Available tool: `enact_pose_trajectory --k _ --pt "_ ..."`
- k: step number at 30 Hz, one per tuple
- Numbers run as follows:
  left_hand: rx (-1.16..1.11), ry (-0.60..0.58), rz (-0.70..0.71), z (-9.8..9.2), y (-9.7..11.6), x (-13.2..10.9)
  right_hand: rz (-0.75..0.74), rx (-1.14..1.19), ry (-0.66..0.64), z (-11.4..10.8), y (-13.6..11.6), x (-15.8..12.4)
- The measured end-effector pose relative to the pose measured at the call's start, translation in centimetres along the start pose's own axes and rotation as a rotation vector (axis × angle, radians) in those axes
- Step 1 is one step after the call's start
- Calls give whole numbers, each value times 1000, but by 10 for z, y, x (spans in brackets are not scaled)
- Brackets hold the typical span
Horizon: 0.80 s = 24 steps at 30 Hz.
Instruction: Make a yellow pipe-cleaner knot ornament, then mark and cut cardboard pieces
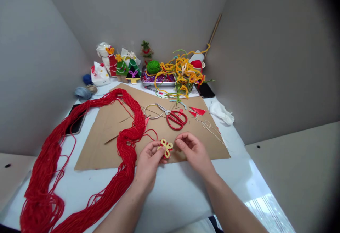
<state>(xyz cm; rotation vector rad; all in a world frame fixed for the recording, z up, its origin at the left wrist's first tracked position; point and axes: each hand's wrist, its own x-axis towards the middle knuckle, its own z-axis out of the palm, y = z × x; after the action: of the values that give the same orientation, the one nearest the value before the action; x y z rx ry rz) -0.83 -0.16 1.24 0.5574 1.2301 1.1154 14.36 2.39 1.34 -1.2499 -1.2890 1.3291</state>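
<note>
My left hand point(150, 158) pinches a small yellow yarn bow point(168, 146) with looped petals, and some red shows behind it. Just right of the bow, my right hand point(191, 150) has thumb and forefinger pressed together; whatever they may grip is too small to make out. A red yarn strand point(151, 131) runs from near the left hand toward a large red yarn skein point(127, 155) on the left. Beyond both hands lie red-handled scissors point(175, 118), blades parted, touching a metal ring point(153, 111).
A cardboard sheet point(95, 148) covers the table's middle. Red felt scraps point(197, 111) with white thread point(212, 130) lie right, near a crumpled white cloth point(221, 113). Orange yarn point(183, 68), a bead tray point(159, 84) and felt trees point(132, 70) stand at the back. A phone point(77, 121) lies left.
</note>
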Motion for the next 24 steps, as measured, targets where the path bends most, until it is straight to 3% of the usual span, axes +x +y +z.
enact_pose_trajectory --k 10,16,24 --pt "72 15 105 0 -2 -2 -9 -70 0 9 -1 -3" --pt "52 9 96 2 -2 -3 -31 -155 63 15 -2 -5" --pt "30 -5 111 3 -2 -5 -4 -102 79 17 -6 -7"
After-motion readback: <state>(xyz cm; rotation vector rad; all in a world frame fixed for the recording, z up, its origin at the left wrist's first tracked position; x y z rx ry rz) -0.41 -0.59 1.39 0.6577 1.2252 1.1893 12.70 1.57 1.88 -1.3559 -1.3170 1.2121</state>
